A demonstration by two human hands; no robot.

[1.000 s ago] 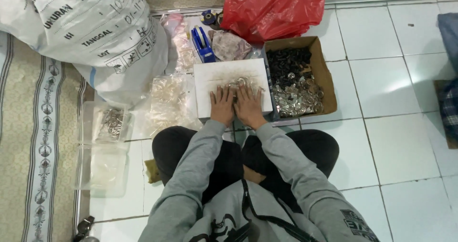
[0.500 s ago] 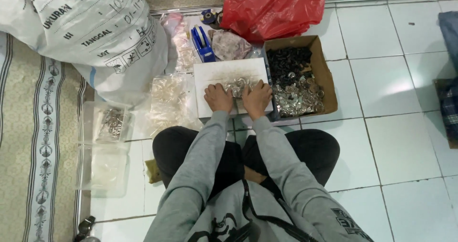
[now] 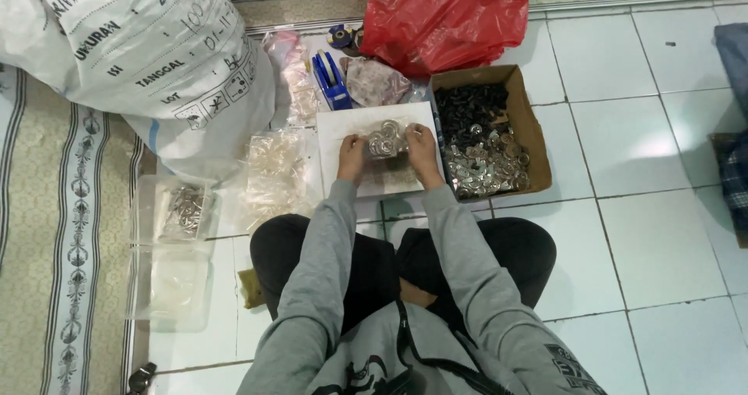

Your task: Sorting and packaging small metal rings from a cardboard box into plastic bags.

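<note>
Metal rings (image 3: 386, 139), small and silvery, sit in a heap at the far middle of a white board (image 3: 372, 178) that lies flat on the tiled floor (image 3: 662, 231) just beyond the person's crossed legs. The board seems to serve as a clean, pale surface where the shiny pieces show up well and stay within easy reach. The left hand (image 3: 351, 157) and the right hand (image 3: 423, 149) flank the heap, one on each side, fingers curled inward and touching its edges, as if corralling the rings into one pile; whether any single ring is pinched cannot be told at this size.

Just right of the board stands an open cardboard box (image 3: 538, 142) with dark pieces at its far end and more silvery rings at its near end, close enough for the right hand to reach. On the far side lie a blue tape dispenser (image 3: 330, 79) and some small clear bags (image 3: 372, 82), with a red plastic bag (image 3: 448, 17) behind them. Left of the board is a loose pile of clear plastic packets (image 3: 273, 169), and further left clear plastic tubs (image 3: 171, 243), one holding a few metal pieces. A large white woven sack (image 3: 132, 60) fills the far left, beside a patterned mat (image 3: 47, 247).
</note>
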